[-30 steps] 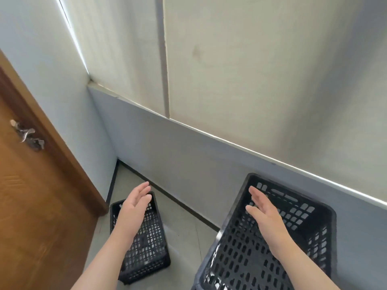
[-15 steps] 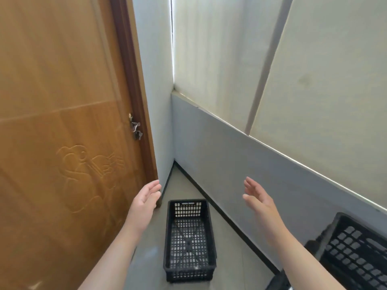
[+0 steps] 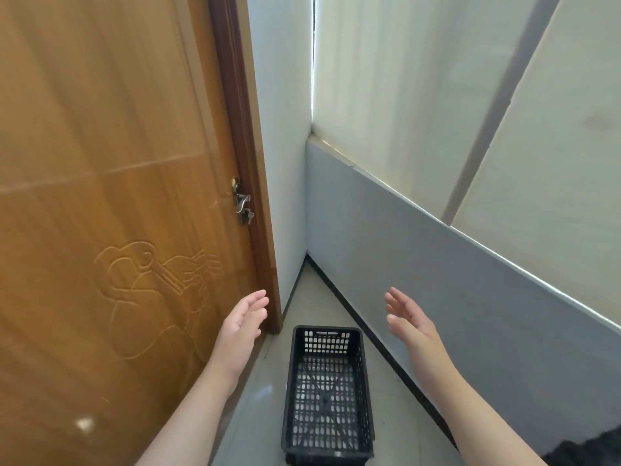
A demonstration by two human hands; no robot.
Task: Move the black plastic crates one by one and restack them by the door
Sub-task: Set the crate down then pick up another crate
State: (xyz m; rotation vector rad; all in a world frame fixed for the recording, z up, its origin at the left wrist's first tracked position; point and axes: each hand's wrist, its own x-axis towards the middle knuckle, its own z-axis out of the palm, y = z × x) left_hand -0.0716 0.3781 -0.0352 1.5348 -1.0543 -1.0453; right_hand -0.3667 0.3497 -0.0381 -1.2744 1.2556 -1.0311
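Note:
One black perforated plastic crate [image 3: 327, 391] lies on the pale floor beside the wooden door [image 3: 111, 210], open side up and empty. My left hand [image 3: 240, 326] hovers above and left of it, fingers apart, holding nothing. My right hand [image 3: 411, 319] hovers above and right of the crate, also open and empty. Both palms face each other. A dark sliver of another crate [image 3: 584, 447] shows at the bottom right corner, mostly cut off by the frame.
The door has a metal handle [image 3: 242, 203] and a dark brown frame [image 3: 250, 183]. A grey wall panel [image 3: 437, 297] with a black skirting runs along the right. The floor strip narrows toward the far corner.
The view has swung left toward the door, so the right-hand crate stack has slid almost out of frame. Both hands stay raised and empty, now over the floor crate.

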